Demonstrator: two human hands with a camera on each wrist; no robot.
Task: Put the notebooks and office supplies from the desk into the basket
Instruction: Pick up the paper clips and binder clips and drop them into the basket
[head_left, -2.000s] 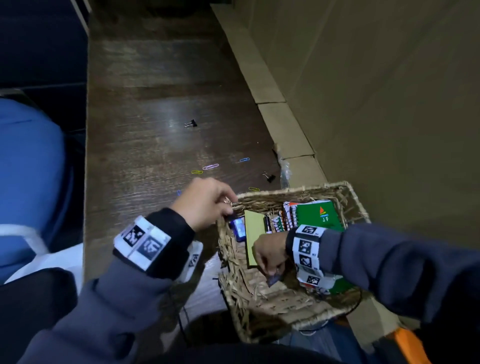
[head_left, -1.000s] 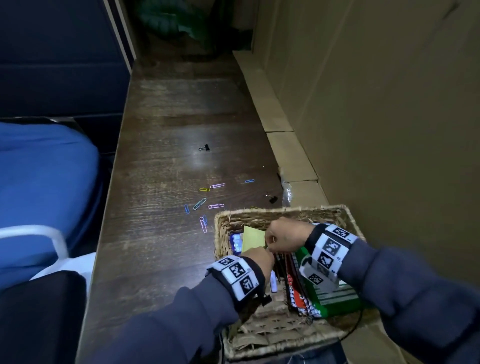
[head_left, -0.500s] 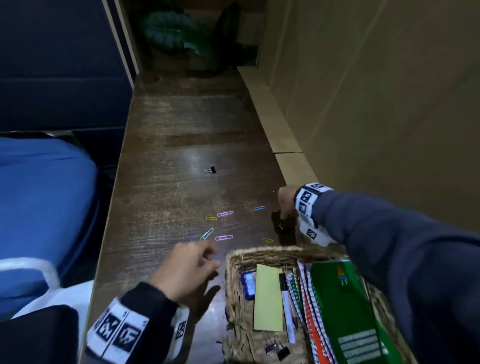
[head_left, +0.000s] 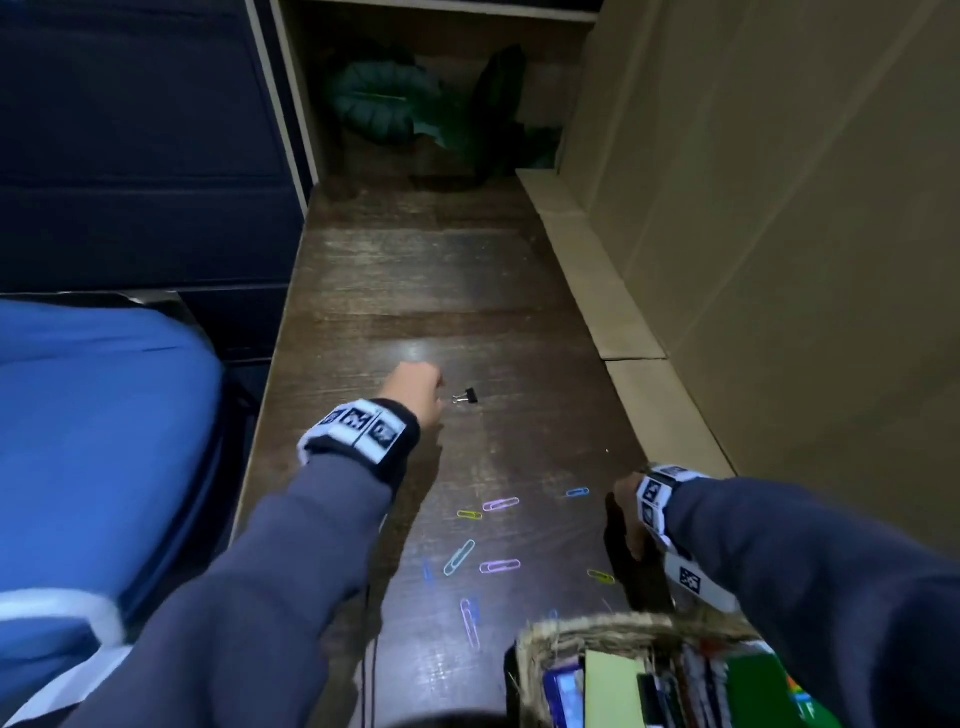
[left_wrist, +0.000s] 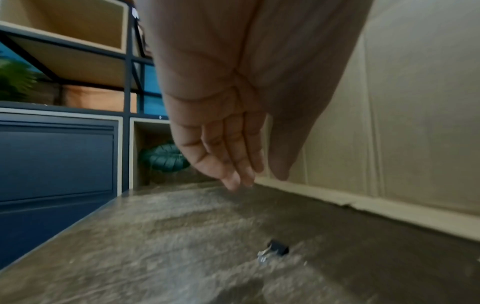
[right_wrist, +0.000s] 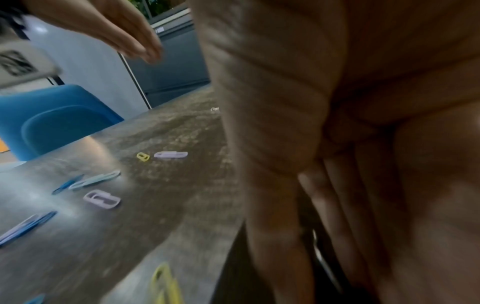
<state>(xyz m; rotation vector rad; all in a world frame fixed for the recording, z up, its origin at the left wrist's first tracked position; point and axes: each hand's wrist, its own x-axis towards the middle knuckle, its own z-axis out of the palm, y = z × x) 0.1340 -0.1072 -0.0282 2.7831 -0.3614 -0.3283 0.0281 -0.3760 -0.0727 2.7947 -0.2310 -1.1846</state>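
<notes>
A black binder clip (head_left: 466, 397) (left_wrist: 276, 250) lies alone mid-desk. My left hand (head_left: 439, 388) (left_wrist: 249, 179) hovers just left of it with straight fingers and holds nothing. Several coloured paper clips (head_left: 500, 566) (right_wrist: 101, 199) are scattered nearer me. My right hand (head_left: 629, 545) (right_wrist: 311, 257) points down at the desk's right side, thumb and fingers closing round a small dark binder clip that is mostly hidden. The wicker basket (head_left: 618, 623) at the bottom edge holds a yellow pad (head_left: 610, 691), a green notebook (head_left: 763, 691) and pens.
A cardboard wall (head_left: 779, 260) runs along the desk's right edge. A blue chair (head_left: 104, 441) stands left of the desk. Dark green leaf ornaments (head_left: 384, 104) sit in a cubby at the far end. Dark blue cabinets (head_left: 130, 156) fill the left background.
My left hand has moved from beside the basket forward to the lone binder clip mid-desk. The right hand stays down at the clip by the wall.
</notes>
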